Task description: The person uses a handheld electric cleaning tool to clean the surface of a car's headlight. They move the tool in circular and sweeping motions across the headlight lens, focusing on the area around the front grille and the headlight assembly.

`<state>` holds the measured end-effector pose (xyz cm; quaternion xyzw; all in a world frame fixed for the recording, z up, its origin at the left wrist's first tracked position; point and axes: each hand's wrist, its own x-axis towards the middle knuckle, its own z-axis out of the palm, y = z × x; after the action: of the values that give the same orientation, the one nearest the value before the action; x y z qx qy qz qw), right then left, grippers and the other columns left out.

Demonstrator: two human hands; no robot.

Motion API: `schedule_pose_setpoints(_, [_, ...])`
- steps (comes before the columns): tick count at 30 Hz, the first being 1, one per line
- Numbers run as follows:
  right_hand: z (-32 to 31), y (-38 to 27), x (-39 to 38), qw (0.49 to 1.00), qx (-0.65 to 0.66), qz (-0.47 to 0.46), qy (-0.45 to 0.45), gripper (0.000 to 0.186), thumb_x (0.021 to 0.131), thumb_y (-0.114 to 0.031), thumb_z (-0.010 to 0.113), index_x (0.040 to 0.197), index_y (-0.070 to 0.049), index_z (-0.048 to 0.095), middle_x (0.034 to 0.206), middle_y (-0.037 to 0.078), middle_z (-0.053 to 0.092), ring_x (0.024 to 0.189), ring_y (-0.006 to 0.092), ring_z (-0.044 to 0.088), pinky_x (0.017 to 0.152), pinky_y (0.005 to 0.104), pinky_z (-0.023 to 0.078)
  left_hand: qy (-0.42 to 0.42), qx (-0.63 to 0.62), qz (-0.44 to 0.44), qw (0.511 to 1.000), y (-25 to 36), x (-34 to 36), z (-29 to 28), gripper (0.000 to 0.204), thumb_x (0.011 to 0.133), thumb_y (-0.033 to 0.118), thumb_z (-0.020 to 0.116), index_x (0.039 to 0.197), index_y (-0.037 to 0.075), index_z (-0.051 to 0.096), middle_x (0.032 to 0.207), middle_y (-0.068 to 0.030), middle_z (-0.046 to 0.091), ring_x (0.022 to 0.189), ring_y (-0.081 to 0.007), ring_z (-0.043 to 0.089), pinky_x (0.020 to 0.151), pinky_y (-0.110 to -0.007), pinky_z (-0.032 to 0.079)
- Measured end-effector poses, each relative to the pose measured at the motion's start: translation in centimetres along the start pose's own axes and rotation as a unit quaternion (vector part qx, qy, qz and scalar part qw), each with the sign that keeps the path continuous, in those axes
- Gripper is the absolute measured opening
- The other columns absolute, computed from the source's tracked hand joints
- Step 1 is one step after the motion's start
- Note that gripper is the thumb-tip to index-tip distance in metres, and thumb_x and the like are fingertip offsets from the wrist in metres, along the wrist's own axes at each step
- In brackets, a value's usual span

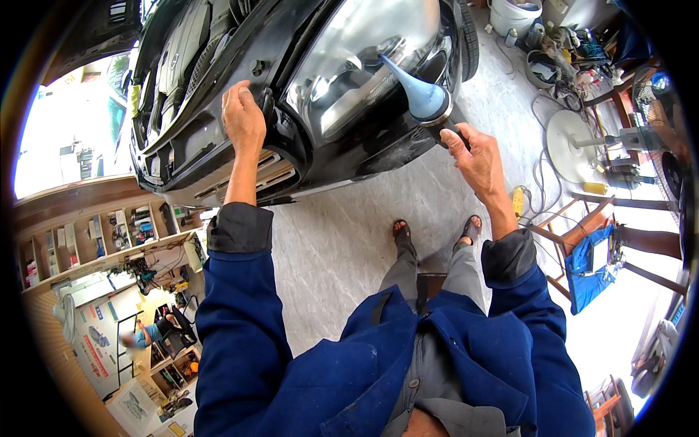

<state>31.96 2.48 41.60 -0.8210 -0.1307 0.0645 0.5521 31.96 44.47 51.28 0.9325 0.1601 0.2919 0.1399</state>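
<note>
Gripped in my right hand [477, 156] is a black-handled cup with a light blue cone-shaped nozzle [422, 95]. The narrow tip of the nozzle points up and left, over the large headlight [342, 62] of a black car. Parts of the headlight lens look whitish and hazy. My left hand [244, 116] is open and holds nothing, its fingers stretched out at the car's front [218, 135], left of the headlight. Whether its palm presses on the bodywork I cannot tell. The hood is up, and the engine bay [186, 51] shows at upper left.
A pedestal fan [579, 146], cables and a white bucket [515, 14] stand on the right floor [331, 255]. A wooden chair with a blue bag [590, 269] is at right. Shelves [95, 240] line the left side; a person [149, 335] sits beyond them.
</note>
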Motion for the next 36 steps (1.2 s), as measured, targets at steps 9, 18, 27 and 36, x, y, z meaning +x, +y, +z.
schedule_pose_setpoints(9, [-1.3,0.6,0.9,1.0,-0.005,0.024,0.004,0.045,0.102,-0.046,0.066,0.09,-0.003,0.068,0.071,0.002,0.06,0.064,0.0102,0.058,0.054,0.0265,0.051,-0.001,0.002,-0.004,1.0,0.0,-0.1,0.0,0.034,0.105,0.022,0.045,0.118,0.003,0.07,0.12,-0.0175,0.068,0.112,-0.0364,0.064,0.099,-0.044,0.048])
schedule_pose_setpoints(18, [-1.5,-1.1,1.0,1.0,0.001,0.008,0.005,0.044,0.102,-0.043,0.066,0.089,-0.002,0.068,0.068,0.004,0.06,0.062,0.0135,0.058,0.055,0.0295,0.048,0.002,0.004,-0.013,1.0,0.3,-0.2,0.0,0.035,0.105,0.022,0.044,0.118,0.003,0.07,0.121,-0.0167,0.068,0.115,-0.0361,0.063,0.101,-0.044,0.047])
schedule_pose_setpoints(27, [-0.7,-2.2,0.3,1.0,-0.017,-0.014,-0.007,0.044,0.1,-0.043,0.067,0.089,0.0,0.065,0.063,0.013,0.056,0.057,0.0249,0.056,0.058,0.0379,0.045,-0.001,0.002,-0.02,1.0,0.5,-0.2,-0.1,0.035,0.105,0.022,0.043,0.117,0.003,0.07,0.123,-0.0156,0.067,0.117,-0.0361,0.061,0.102,-0.045,0.047])
schedule_pose_setpoints(36, [0.3,-3.3,-0.5,0.998,-0.041,-0.025,-0.031,0.038,0.1,-0.039,0.069,0.091,-0.002,0.067,0.067,0.018,0.058,0.059,0.0333,0.058,0.057,0.0406,0.045,0.002,0.0,-0.014,1.0,0.3,-0.2,0.1,0.035,0.105,0.023,0.043,0.117,0.004,0.07,0.123,-0.0151,0.068,0.118,-0.0356,0.061,0.103,-0.045,0.046])
